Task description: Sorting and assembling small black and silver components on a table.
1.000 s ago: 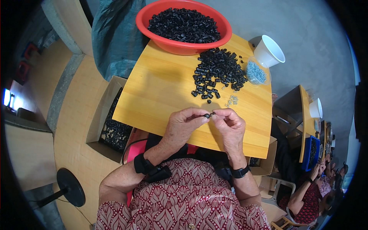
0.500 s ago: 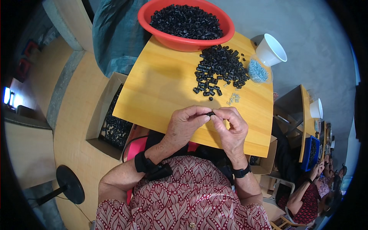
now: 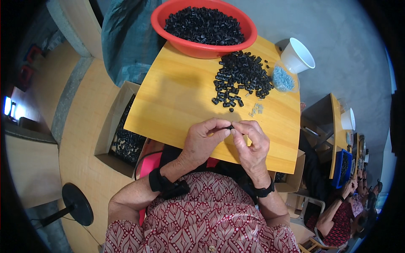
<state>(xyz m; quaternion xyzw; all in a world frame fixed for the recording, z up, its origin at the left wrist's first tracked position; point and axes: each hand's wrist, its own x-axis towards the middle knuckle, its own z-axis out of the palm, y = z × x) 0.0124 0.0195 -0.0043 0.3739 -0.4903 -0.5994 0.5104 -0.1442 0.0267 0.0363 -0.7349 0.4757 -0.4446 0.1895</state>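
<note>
Over the near part of the yellow wooden table [image 3: 168, 105], my left hand [image 3: 204, 140] pinches a small black plastic piece [image 3: 229, 127] between thumb and forefinger. My right hand [image 3: 252, 145] meets it there, thumb and forefinger also closed at the piece; my fingers hide most of it. Beyond my hands lies a heap of small black plastic pieces [image 3: 242, 74], with a few loose ones at its near edge. A little cluster of small metal screws or pins [image 3: 256, 109] lies to the right of those.
A red basin [image 3: 202, 51] full of black pieces stands at the far edge. On the right are a clear bowl of small metal parts [image 3: 283, 79] and a white cup [image 3: 298, 56]. A cardboard box [image 3: 109, 126] stands left below. Other people [image 3: 337, 219] sit at right.
Both hands stay together at the black piece. My right hand has shifted slightly left and its fingers have changed their grip a little. The heap looks the same.
</note>
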